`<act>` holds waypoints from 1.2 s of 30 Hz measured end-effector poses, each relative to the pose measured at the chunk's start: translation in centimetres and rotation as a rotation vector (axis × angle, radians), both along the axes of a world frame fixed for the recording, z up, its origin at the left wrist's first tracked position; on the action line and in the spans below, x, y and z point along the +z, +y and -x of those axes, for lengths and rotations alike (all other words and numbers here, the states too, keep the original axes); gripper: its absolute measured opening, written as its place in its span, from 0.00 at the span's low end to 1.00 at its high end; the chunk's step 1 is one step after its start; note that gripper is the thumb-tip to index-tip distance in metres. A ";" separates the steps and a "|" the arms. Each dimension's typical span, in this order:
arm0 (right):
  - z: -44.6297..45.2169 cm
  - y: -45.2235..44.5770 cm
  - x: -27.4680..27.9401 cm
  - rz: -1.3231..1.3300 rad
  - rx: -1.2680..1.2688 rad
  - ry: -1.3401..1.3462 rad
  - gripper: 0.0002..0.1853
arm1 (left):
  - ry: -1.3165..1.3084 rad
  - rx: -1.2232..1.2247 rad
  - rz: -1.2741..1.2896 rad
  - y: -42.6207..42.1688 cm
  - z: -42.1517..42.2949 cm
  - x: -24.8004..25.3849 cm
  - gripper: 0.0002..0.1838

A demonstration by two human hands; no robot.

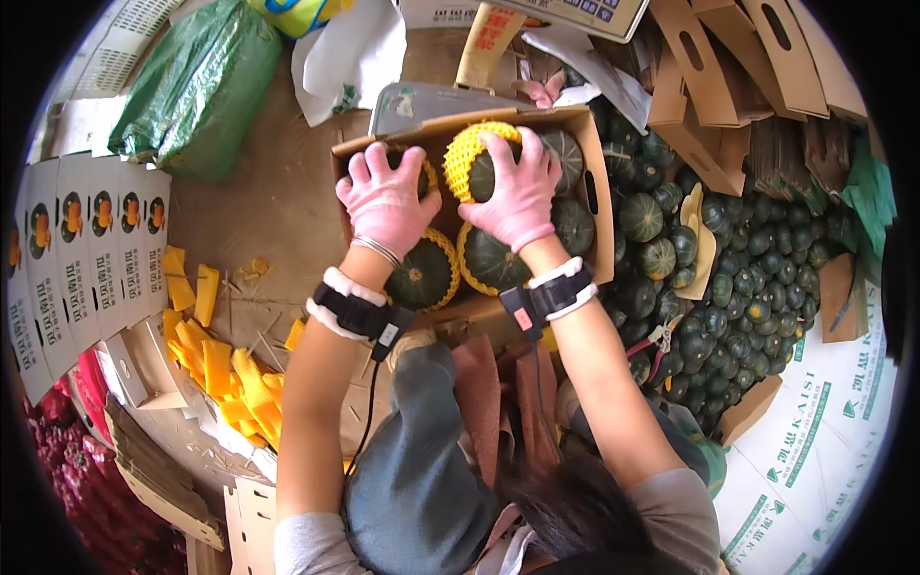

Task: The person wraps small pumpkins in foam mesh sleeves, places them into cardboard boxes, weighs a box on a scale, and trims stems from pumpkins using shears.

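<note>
Both hands wear pink gloves and reach into an open cardboard box (601, 201) holding several dark green squashes. At the back left, my left hand (388, 203) curls over a squash in a yellow foam net, mostly hidden under the fingers. My right hand (522, 187) grips another squash (482, 177) at the back middle, its yellow foam net (464, 153) covering the left and top. Nearer me sit two netted squashes, one at front left (419, 275) and one at front centre (492, 257). Along the right side, squashes (573, 228) show without visible nets.
A scale (594, 11) stands behind the box. Loose squashes (738, 297) are heaped on the right, with red-handled pruners (659, 337) beside them. Yellow foam nets (225, 369) lie on the left floor near printed white cartons (86, 240). Folded brown cartons (700, 105) fill the upper right.
</note>
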State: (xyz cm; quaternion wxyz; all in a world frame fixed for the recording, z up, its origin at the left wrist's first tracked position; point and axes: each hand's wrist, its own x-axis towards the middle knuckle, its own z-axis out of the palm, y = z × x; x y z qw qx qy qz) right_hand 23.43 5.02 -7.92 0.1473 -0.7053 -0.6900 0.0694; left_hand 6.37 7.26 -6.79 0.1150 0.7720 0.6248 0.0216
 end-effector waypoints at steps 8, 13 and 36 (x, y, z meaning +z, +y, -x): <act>2.0 3.1 1.7 0.500 0.051 -0.206 0.51 | -0.219 -0.029 -0.060 -0.1 1.0 0.2 0.31; -7.1 2.6 5.3 -0.015 0.271 0.088 0.39 | -0.573 0.172 -0.417 -4.0 11.4 1.9 0.27; 0.6 -3.7 8.7 0.065 0.250 -0.018 0.43 | 0.357 1.104 0.909 -23.3 32.2 -7.9 0.23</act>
